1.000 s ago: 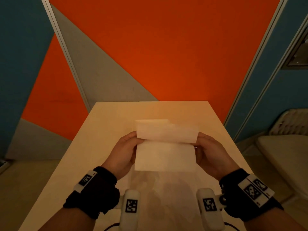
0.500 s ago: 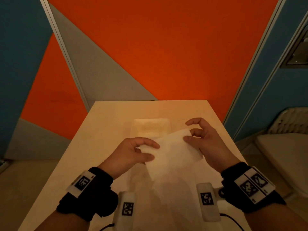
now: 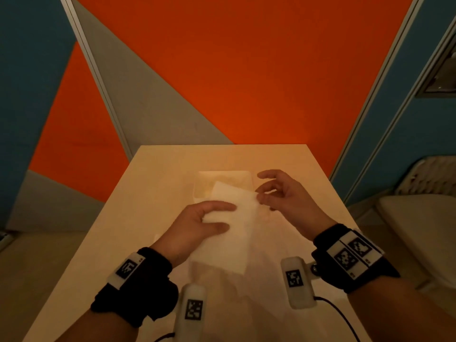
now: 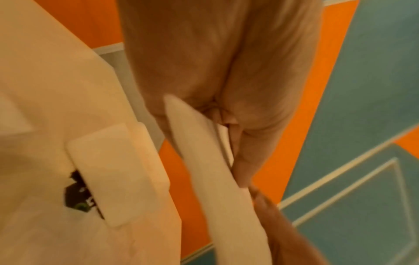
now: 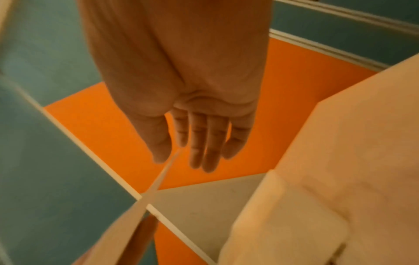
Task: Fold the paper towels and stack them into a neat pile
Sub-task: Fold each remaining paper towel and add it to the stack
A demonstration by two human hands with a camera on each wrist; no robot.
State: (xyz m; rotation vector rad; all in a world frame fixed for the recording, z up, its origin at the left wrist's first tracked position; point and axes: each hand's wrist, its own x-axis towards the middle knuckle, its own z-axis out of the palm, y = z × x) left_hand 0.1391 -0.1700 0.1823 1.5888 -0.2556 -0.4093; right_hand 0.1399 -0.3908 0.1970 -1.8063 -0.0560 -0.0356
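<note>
A folded white paper towel (image 3: 237,233) hangs above the table, long side running away from me. My left hand (image 3: 214,218) grips its left edge, thumb on top and fingers below; the left wrist view shows the towel (image 4: 204,161) edge-on in that grip. My right hand (image 3: 265,193) is at the towel's far right corner. In the right wrist view the corner (image 5: 172,165) reaches in between thumb and forefinger, a light pinch. A low pile of folded towels (image 3: 222,178) lies on the table beyond the hands.
The pale table (image 3: 148,206) is narrow, its far edge against an orange and grey wall. A paler patch (image 3: 222,292), seemingly flat sheets, lies under my wrists. A light chair (image 3: 419,230) stands to the right of the table.
The towel has turned from crosswise to lengthwise. My left hand kept hold and shifted right; my right hand left the side edge and moved to the far corner.
</note>
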